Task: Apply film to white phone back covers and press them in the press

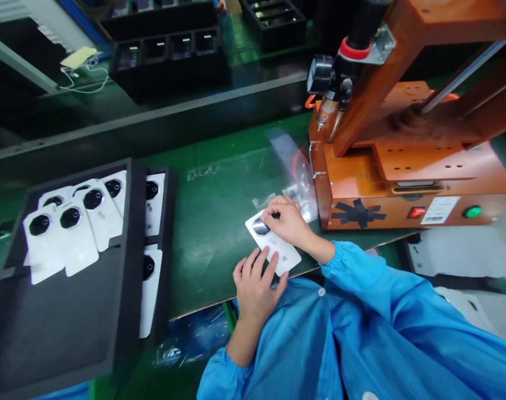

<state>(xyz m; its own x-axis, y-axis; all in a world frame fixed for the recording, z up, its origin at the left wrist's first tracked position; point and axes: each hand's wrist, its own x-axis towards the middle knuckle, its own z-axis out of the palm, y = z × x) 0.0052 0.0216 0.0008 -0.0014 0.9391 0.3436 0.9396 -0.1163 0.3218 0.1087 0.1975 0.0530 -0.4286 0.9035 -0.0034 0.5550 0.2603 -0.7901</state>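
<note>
Here my right hand (289, 223) pinches at the dark round lens ring on the upper end of a flat white plastic card-shaped part (273, 244), thumb and forefinger pressed together on it, as far as I can tell; exactly what sits between the fingertips is too small to make out. My left hand (256, 283) lies on the lower end of the same part, fingers spread flat and pressing it down to the green-matted desk (211, 222), I judge so that it cannot slide while the other grip works at the ring. The part lies tilted, near the desk's front edge, just in front of my body.

My right forearm comes in from the right in a blue smock sleeve (361, 278), wrist bent down over the part; my left forearm rises from below, wrist straight, palm down.

Just beyond the part lie crumpled clear plastic films (292, 172), touching the foot of an orange metal press machine (402, 178) with a red switch (416, 211) and a green button (472, 211) on its front. Well apart to the left stands a black foam tray (69, 311) with several more white parts (69, 233) overlapping in its upper half, each with the same dark ring; a second tray edge beside it shows further pieces. Across the desk's far rail sit black compartment trays (169, 50).
</note>
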